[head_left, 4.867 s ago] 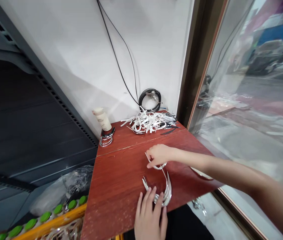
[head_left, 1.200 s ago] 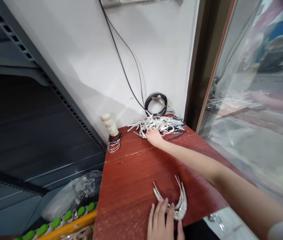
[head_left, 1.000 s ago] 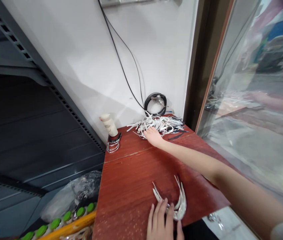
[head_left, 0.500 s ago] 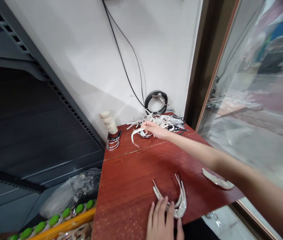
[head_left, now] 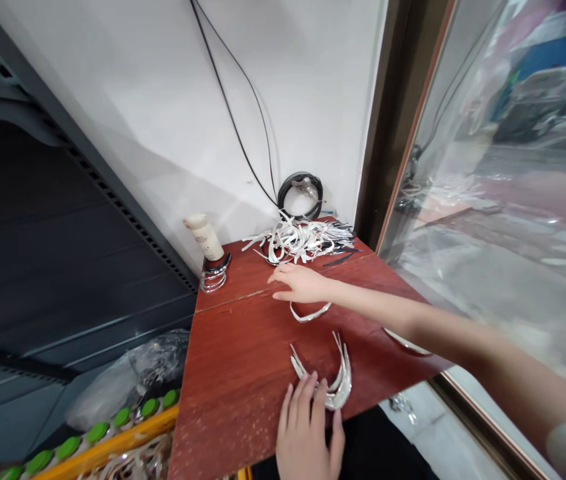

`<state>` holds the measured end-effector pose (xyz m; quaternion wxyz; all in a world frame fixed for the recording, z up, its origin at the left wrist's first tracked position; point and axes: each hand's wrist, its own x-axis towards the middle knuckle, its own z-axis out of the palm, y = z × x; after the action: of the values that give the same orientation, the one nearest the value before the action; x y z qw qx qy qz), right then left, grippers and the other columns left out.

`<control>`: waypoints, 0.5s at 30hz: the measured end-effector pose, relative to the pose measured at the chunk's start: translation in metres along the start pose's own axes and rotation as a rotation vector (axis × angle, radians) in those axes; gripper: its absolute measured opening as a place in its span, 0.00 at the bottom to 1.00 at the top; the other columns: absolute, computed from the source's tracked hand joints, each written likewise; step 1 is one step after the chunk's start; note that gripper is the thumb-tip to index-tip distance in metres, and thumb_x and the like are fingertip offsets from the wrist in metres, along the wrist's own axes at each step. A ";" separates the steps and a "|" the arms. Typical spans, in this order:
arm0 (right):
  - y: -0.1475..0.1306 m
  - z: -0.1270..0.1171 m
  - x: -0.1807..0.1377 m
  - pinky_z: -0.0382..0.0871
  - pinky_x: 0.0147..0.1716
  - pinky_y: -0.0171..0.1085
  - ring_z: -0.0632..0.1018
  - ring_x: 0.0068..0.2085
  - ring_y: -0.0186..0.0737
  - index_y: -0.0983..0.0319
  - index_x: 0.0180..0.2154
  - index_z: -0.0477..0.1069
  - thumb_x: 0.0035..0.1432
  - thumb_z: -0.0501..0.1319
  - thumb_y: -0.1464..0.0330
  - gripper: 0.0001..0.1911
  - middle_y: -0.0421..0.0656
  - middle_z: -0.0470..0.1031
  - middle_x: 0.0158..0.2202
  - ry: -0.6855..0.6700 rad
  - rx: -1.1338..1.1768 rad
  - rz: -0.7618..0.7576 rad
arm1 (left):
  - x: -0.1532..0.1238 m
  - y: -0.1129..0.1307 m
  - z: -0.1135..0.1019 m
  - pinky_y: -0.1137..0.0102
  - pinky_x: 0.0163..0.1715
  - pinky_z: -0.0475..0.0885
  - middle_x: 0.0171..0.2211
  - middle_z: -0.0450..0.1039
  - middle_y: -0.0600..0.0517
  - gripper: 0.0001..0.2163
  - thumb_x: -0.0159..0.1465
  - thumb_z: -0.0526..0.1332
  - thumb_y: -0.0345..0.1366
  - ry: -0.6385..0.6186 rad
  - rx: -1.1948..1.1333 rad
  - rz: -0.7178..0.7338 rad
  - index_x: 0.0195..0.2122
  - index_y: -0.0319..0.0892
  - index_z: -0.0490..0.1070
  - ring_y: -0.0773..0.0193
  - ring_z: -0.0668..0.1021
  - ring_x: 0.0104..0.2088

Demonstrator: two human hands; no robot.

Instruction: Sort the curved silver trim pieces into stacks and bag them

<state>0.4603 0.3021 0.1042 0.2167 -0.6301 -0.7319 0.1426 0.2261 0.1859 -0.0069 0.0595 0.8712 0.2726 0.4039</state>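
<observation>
A single curved strip [head_left: 310,313] is gripped at one end by the closed fingers of the right hand [head_left: 299,283] at mid-counter, its long axis running left to right. The nested stack [head_left: 339,383] lies just nearer, ends pointing far, pressed under the flat, open fingers of the left hand [head_left: 309,433], the closer hand to it. One lone strip [head_left: 405,342] lies at the right edge of the counter [head_left: 233,373]. The stack and the far pile [head_left: 303,241] cannot be counted.

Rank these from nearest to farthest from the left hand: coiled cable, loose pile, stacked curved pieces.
1. Stacked curved pieces, touching the left hand.
2. Loose pile, at the table's back.
3. Coiled cable, higher, behind the pile.
</observation>
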 end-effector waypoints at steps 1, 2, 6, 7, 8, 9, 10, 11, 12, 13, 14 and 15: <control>-0.005 0.003 -0.010 0.65 0.48 0.40 0.74 0.50 0.46 0.62 0.47 0.72 0.61 0.62 0.61 0.16 0.50 0.74 0.48 0.052 -0.081 0.014 | 0.002 0.000 -0.002 0.66 0.61 0.60 0.50 0.77 0.55 0.14 0.68 0.53 0.40 0.005 0.019 0.016 0.51 0.47 0.72 0.63 0.75 0.52; -0.009 0.006 -0.020 0.66 0.46 0.40 0.75 0.47 0.47 0.63 0.46 0.72 0.60 0.62 0.59 0.17 0.50 0.75 0.45 0.054 -0.158 0.047 | 0.003 0.001 -0.003 0.66 0.60 0.60 0.49 0.77 0.55 0.14 0.68 0.52 0.39 0.003 0.037 0.030 0.51 0.45 0.72 0.63 0.76 0.51; -0.017 0.021 -0.056 0.66 0.43 0.43 0.78 0.42 0.51 0.66 0.42 0.74 0.56 0.66 0.58 0.18 0.52 0.79 0.39 -0.086 -0.317 0.172 | 0.008 0.001 -0.011 0.65 0.58 0.64 0.49 0.77 0.51 0.14 0.66 0.56 0.37 -0.064 0.091 0.074 0.51 0.41 0.69 0.62 0.76 0.51; -0.017 0.026 -0.061 0.65 0.45 0.42 0.78 0.42 0.49 0.65 0.42 0.75 0.58 0.65 0.61 0.15 0.51 0.79 0.39 -0.083 -0.288 0.150 | 0.008 0.000 -0.013 0.64 0.58 0.64 0.50 0.77 0.49 0.14 0.65 0.57 0.37 -0.078 0.107 0.086 0.51 0.40 0.69 0.61 0.76 0.51; -0.016 0.031 -0.066 0.63 0.46 0.42 0.78 0.43 0.47 0.63 0.42 0.76 0.60 0.64 0.64 0.11 0.48 0.80 0.40 -0.063 -0.233 0.114 | 0.008 0.000 -0.014 0.63 0.58 0.65 0.50 0.76 0.48 0.14 0.65 0.58 0.36 -0.088 0.123 0.096 0.51 0.39 0.68 0.60 0.76 0.52; -0.015 0.036 -0.069 0.62 0.46 0.41 0.77 0.43 0.44 0.61 0.42 0.77 0.62 0.62 0.66 0.08 0.46 0.80 0.40 -0.035 -0.169 0.076 | 0.008 -0.001 -0.014 0.62 0.58 0.65 0.51 0.76 0.46 0.14 0.64 0.58 0.36 -0.096 0.138 0.106 0.51 0.38 0.68 0.60 0.75 0.52; -0.015 0.039 -0.073 0.62 0.47 0.40 0.77 0.43 0.42 0.59 0.42 0.78 0.63 0.61 0.68 0.08 0.44 0.81 0.39 -0.015 -0.111 0.044 | 0.007 -0.002 -0.014 0.62 0.57 0.65 0.51 0.75 0.45 0.15 0.64 0.59 0.35 -0.105 0.148 0.110 0.51 0.38 0.68 0.59 0.75 0.53; -0.014 0.041 -0.077 0.61 0.47 0.39 0.77 0.43 0.41 0.59 0.42 0.78 0.63 0.60 0.69 0.08 0.42 0.81 0.39 -0.009 -0.066 0.024 | 0.007 -0.002 -0.015 0.61 0.57 0.66 0.52 0.75 0.45 0.15 0.64 0.60 0.35 -0.113 0.151 0.110 0.51 0.38 0.68 0.58 0.75 0.53; -0.014 0.041 -0.081 0.61 0.47 0.40 0.76 0.42 0.41 0.59 0.41 0.79 0.63 0.61 0.69 0.08 0.42 0.82 0.38 -0.020 -0.039 0.014 | 0.006 -0.002 -0.015 0.61 0.57 0.66 0.52 0.74 0.46 0.15 0.63 0.60 0.35 -0.122 0.150 0.106 0.51 0.39 0.68 0.58 0.75 0.53; -0.015 0.040 -0.087 0.61 0.47 0.40 0.76 0.42 0.41 0.59 0.41 0.79 0.62 0.62 0.70 0.08 0.42 0.82 0.38 -0.045 -0.027 0.006 | 0.006 -0.002 -0.015 0.61 0.57 0.66 0.52 0.74 0.46 0.15 0.63 0.60 0.35 -0.133 0.149 0.103 0.50 0.39 0.68 0.58 0.75 0.53; -0.016 0.037 -0.094 0.61 0.47 0.40 0.76 0.42 0.42 0.59 0.40 0.79 0.60 0.62 0.71 0.08 0.42 0.82 0.37 -0.082 -0.025 -0.011 | 0.006 -0.002 -0.015 0.60 0.57 0.66 0.52 0.74 0.47 0.14 0.63 0.60 0.35 -0.144 0.148 0.100 0.50 0.40 0.68 0.58 0.75 0.53; -0.018 0.033 -0.101 0.60 0.48 0.41 0.76 0.43 0.42 0.59 0.39 0.80 0.59 0.63 0.72 0.08 0.41 0.82 0.37 -0.127 -0.026 -0.035 | 0.006 -0.001 -0.015 0.60 0.57 0.66 0.53 0.74 0.47 0.14 0.63 0.60 0.35 -0.153 0.146 0.098 0.50 0.41 0.68 0.58 0.75 0.53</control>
<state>0.4400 0.2015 0.0699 0.1643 -0.6095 -0.7569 0.1688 0.2176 0.1885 0.0071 -0.0034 0.9137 0.2533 0.3177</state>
